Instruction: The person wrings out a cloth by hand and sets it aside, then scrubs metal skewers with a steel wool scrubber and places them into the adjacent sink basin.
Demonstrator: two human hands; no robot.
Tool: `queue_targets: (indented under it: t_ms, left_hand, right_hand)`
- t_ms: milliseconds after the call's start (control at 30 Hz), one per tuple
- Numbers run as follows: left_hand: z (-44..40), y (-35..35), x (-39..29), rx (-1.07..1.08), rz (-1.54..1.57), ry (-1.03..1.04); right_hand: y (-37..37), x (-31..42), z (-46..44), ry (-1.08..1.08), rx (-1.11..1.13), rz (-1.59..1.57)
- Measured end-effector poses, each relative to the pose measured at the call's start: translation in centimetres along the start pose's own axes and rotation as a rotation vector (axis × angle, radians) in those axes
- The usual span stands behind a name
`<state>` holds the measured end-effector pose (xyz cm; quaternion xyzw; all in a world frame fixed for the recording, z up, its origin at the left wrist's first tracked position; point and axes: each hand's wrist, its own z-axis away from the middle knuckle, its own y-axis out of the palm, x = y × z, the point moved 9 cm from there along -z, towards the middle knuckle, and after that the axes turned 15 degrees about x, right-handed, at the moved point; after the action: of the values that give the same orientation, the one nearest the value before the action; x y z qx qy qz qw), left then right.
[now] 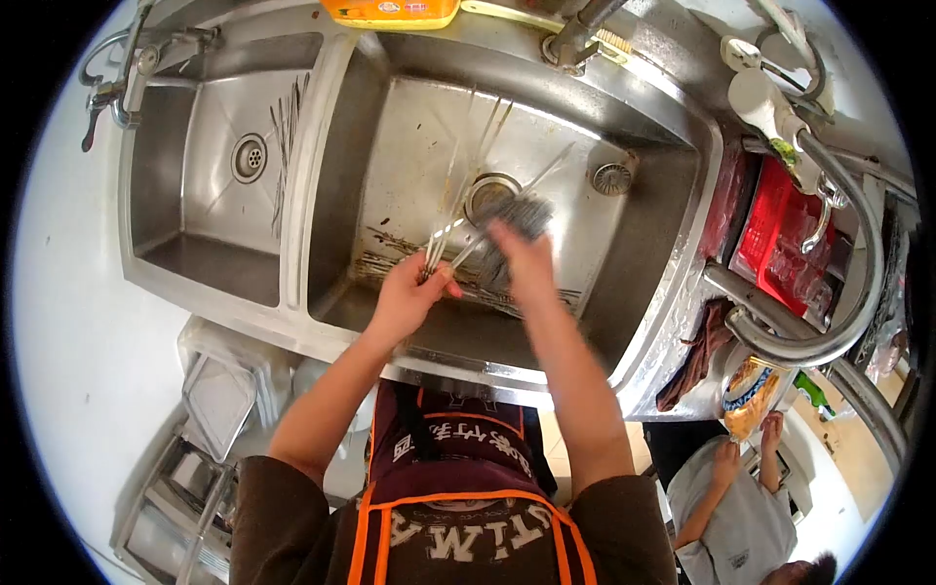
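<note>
Over the large sink basin (643, 244), my left hand (405, 294) is closed round the ends of a few long thin skewers (450, 200), which fan out away from me. My right hand (526, 261) grips a grey steel wool scrubber (531, 216), blurred by motion, against one skewer that points up to the right. More dark, dirty skewers (390, 261) lie along the near side of the basin floor, partly hidden by my hands. Several skewers (283, 146) rest against the right side of the smaller left basin (210, 200).
A faucet (575, 44) stands at the back rim beside an orange container (390, 10). Drains sit in both basins. At right are a curved metal pipe (868, 283), a red basket (775, 234) and another person (731, 517) holding a yellow package (751, 395). Clear plastic containers (219, 405) stand at lower left.
</note>
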<state>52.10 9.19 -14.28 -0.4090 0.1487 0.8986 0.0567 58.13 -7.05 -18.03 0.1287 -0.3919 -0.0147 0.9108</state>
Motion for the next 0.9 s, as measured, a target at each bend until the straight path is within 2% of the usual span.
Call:
queue_targets:
  t_ms: [67, 100, 167, 200, 333, 400, 600, 700, 767, 867, 900]
  left_hand:
    - [1.3, -0.3, -0.9, -0.013, 0.003, -0.010]
    - [2.1, -0.5, -0.8, -0.018, 0.006, -0.026]
    - [3.7, -1.9, -0.2, -0.054, -0.017, -0.041]
    - [4.3, -2.9, 0.0, -0.089, -0.041, -0.050]
    - [6.1, -5.9, -1.9, -0.166, 0.053, -0.032]
    - [6.1, -6.1, -2.5, -0.171, -0.018, -0.018]
    - [5.8, -6.0, -2.0, -0.156, 0.120, 0.003]
    - [7.1, -7.9, -2.6, -0.245, 0.162, 0.079]
    - [9.5, -11.4, -3.3, -0.454, 0.129, 0.097]
    - [12.4, -17.7, -3.7, -0.649, -0.127, 0.025]
    - [12.2, -19.6, -3.6, -0.664, -0.129, 0.028]
  right_hand:
    - [-3.7, 5.7, -1.2, -0.186, -0.228, 0.050]
    - [-6.2, 6.0, -2.0, -0.098, -0.413, 0.015]
    - [-11.0, 7.5, -4.5, -0.225, -0.430, -0.205]
    - [-12.8, 8.9, -5.9, -0.442, -0.253, -0.393]
    - [-12.2, 9.6, -3.4, -0.453, -0.192, -0.309]
    - [-10.4, 7.5, -1.9, -0.374, -0.172, -0.263]
    - [-4.0, 0.7, 0.4, -0.093, -0.073, -0.453]
    - [-4.3, -1.5, 1.2, -0.013, -0.113, -0.464]
    - [-4.7, -2.4, 1.8, 0.007, -0.117, -0.459]
    - [-5.5, -3.6, 2.6, 0.074, -0.080, -0.460]
    - [-5.4, -3.8, 2.6, 0.075, -0.064, -0.459]
